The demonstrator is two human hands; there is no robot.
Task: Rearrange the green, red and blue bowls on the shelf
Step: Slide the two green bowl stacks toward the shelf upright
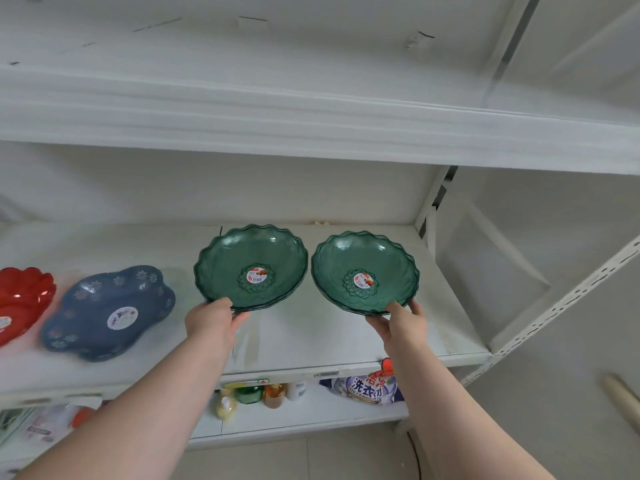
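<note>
Left hand (210, 322): closed on the near rim of the left translucent green scalloped plastic bowl (251, 268), thumb over the rim, remaining fingers underneath. Right hand (403, 320): closed on the near rim of the right translucent green scalloped plastic bowl (365, 273) in the same manner, thumb on top. Both bowls tilted toward the camera, near edges raised at the hands, rims almost touching side by side; extra rim edges visible beneath each, so possibly stacks, exact count not discernible. Round red-and-white sticker at the centre of each bowl. Located over the white middle shelf board (329, 337), right of centre. Further left on the same board: blue flower-patterned lobed plastic bowl (109, 313), resting just beside the left green bowl but apart from it. At the far left edge: red translucent lobed plastic bowl (22, 301), partly cut off by the frame, just beside the blue one. Above: white upper shelf board (311, 126). Below: lower shelf with assorted bottles (263, 396) and a printed detergent bag (367, 388).
</note>
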